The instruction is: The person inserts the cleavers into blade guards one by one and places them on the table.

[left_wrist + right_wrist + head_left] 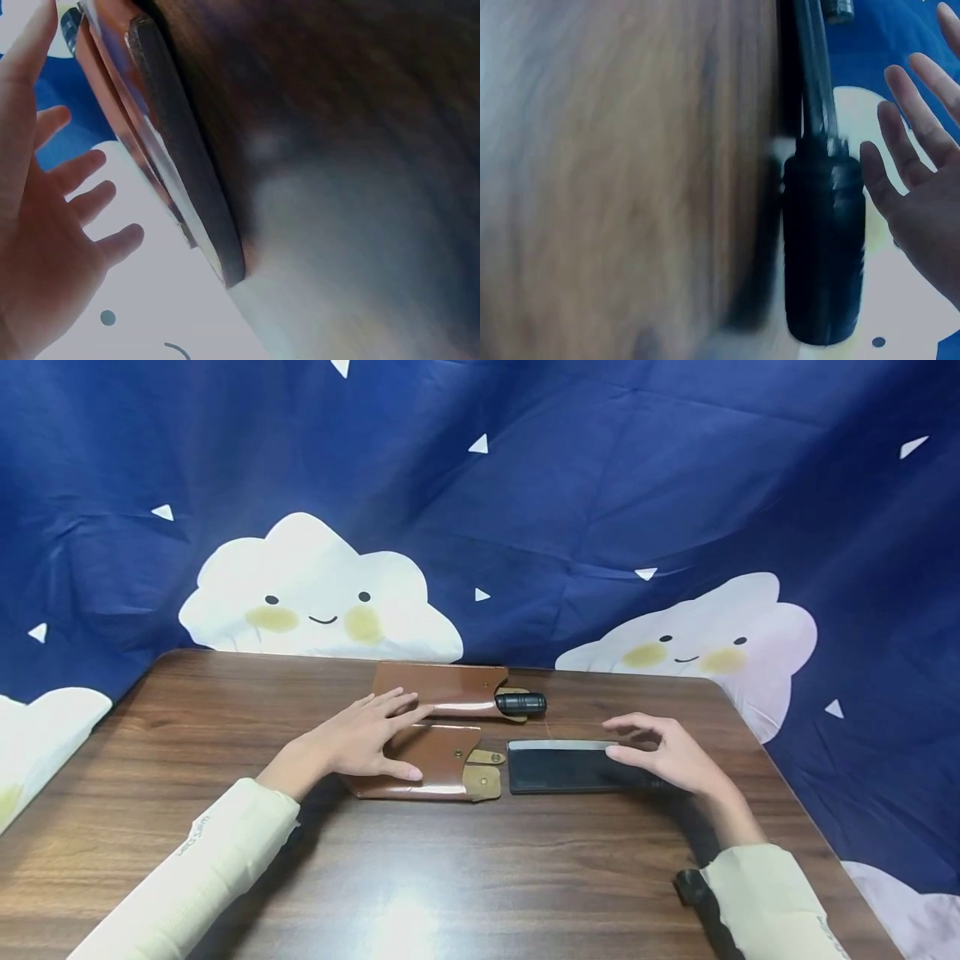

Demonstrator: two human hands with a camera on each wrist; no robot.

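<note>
A cleaver with a black blade and pale edge (558,770) lies on the table. Its ridged black handle (823,247) shows in the right wrist view. My right hand (671,752) hovers over the handle end, fingers spread and apart from it. To the left lies a brown leather sheath (431,764) with tan snap straps (483,781). Behind it, a second brown sheath (442,683) has a black handle (522,702) sticking out of its right end. My left hand (356,743) is over the sheaths, fingers extended; in the left wrist view a gap shows between it and them.
The wood-grain table (465,868) has rounded back corners and runs up to a blue curtain (540,485) with white clouds. A glare spot lies near the table's front. A black wrist device (692,887) sits at my right cuff.
</note>
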